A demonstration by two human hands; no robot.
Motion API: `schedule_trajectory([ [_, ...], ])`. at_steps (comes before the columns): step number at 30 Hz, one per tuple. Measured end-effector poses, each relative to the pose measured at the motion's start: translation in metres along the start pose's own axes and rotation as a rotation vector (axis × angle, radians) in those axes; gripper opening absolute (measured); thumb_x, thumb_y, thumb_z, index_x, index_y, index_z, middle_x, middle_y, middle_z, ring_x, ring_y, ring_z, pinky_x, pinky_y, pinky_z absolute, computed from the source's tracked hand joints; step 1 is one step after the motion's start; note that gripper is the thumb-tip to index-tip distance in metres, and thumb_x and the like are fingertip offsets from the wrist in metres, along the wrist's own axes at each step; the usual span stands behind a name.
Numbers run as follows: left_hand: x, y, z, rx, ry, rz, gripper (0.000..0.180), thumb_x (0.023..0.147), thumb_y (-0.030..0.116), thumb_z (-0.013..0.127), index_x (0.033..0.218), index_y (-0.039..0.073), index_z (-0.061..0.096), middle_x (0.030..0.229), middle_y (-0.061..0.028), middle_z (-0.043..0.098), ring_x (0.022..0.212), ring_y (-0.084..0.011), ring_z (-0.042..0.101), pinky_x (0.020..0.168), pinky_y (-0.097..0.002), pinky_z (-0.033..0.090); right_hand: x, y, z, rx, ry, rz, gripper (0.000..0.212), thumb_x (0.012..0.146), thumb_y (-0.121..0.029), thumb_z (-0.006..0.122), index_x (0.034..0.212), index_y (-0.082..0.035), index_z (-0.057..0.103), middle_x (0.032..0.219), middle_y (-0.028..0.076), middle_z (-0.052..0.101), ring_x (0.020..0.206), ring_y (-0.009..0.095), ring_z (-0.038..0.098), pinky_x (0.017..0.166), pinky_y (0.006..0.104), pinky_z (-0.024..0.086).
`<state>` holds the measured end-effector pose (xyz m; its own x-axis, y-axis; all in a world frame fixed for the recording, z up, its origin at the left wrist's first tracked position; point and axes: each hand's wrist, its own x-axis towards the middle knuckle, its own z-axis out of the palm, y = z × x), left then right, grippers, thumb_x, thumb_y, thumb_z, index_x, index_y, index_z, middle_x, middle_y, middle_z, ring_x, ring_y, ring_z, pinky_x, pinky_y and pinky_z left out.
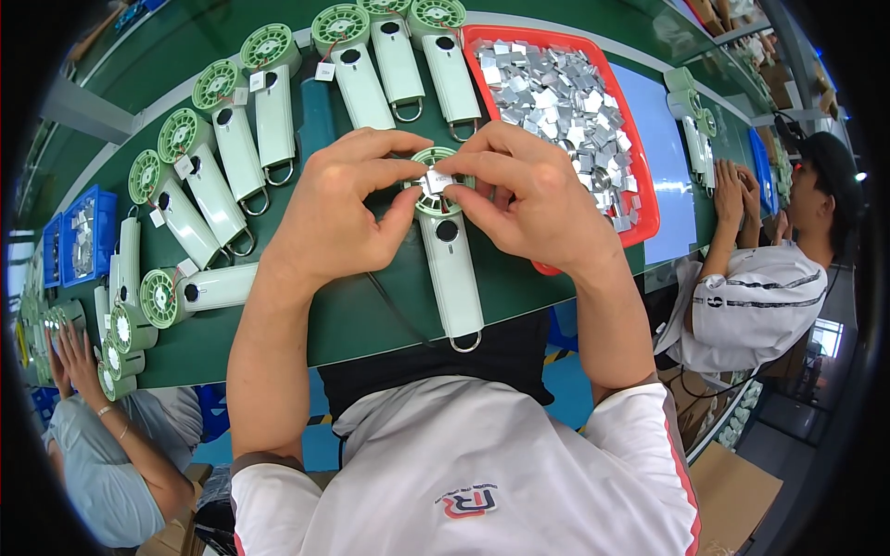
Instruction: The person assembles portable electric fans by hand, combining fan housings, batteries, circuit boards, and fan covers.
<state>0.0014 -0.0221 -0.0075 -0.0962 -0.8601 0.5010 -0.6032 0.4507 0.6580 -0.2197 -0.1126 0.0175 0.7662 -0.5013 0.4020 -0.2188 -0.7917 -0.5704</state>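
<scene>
Both bare hands are at work at the near middle of the table [371,338]. The left hand [348,199] and the right hand [533,190] meet over the round green head of a pale green fan body [451,278], the fingers of each drawn narrow and holding a small white square [434,182] from opposite sides (how firmly cannot be told). The fan body lies between the hands, head to the far side, handle toward the person, its metal loop [466,344] appearing to overhang the near edge. A dark cable [399,310] lies on the table just left of the handle. To the far right, near the right hand, a red tray [643,176] holds a heap of loose silvery metal pieces [556,97]; a light blue sheet [669,167] lies right of it. Similar fan bodies [362,85] are set in a curved row along the far and left sides, several with a white square hanging on wires at the head. One sideways fan body [222,287] lies left of the left forearm. Farther left stands a blue bin [90,232]. Co-workers sit at the right [751,301] and left [130,454], well apart from the workpiece.
</scene>
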Motion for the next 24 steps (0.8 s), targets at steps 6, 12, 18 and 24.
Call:
schedule_trajectory([
  [6, 0.001, 0.000, 0.001, -0.022, -0.012, -0.038, 0.021, 0.078, -0.002, 0.079, 0.099, -0.003, 0.079, 0.115, -0.0153, 0.078, 0.095, -0.0331, 0.074, 0.080, -0.0387, 0.061, 0.001, 0.003, -0.001, 0.036, -0.011, 0.013, 0.023, 0.087, -0.001, 0.083, 0.109, -0.005, 0.081, 0.096, 0.007, 0.071, 0.068, 0.014, 0.067, 0.054, 0.0262, 0.053],
  [12, 0.002, -0.003, 0.007, -0.031, 0.063, -0.013, 0.025, 0.078, 0.001, 0.087, 0.102, -0.001, 0.080, 0.115, -0.0144, 0.079, 0.097, -0.0312, 0.076, 0.077, -0.0362, 0.062, 0.001, 0.005, -0.002, 0.055, -0.014, 0.021, 0.024, 0.086, 0.000, 0.084, 0.109, -0.005, 0.082, 0.093, 0.007, 0.070, 0.069, 0.014, 0.067, 0.055, 0.0265, 0.054],
  [18, 0.002, -0.003, 0.006, -0.044, 0.028, -0.034, 0.027, 0.077, 0.001, 0.088, 0.103, 0.002, 0.082, 0.115, -0.0133, 0.080, 0.099, -0.0292, 0.075, 0.080, -0.0352, 0.062, 0.002, 0.009, -0.004, 0.080, -0.033, 0.037, 0.024, 0.085, -0.002, 0.085, 0.108, -0.007, 0.084, 0.089, 0.006, 0.068, 0.068, 0.013, 0.067, 0.055, 0.0256, 0.053],
  [24, 0.007, 0.005, 0.003, -0.008, -0.019, -0.090, 0.027, 0.077, 0.001, 0.088, 0.103, 0.001, 0.082, 0.113, -0.0131, 0.079, 0.103, -0.0289, 0.074, 0.085, -0.0367, 0.060, 0.005, 0.020, -0.006, 0.162, -0.065, 0.003, 0.021, 0.091, -0.002, 0.079, 0.109, -0.008, 0.085, 0.084, 0.010, 0.066, 0.073, 0.025, 0.066, 0.064, 0.0371, 0.052],
])
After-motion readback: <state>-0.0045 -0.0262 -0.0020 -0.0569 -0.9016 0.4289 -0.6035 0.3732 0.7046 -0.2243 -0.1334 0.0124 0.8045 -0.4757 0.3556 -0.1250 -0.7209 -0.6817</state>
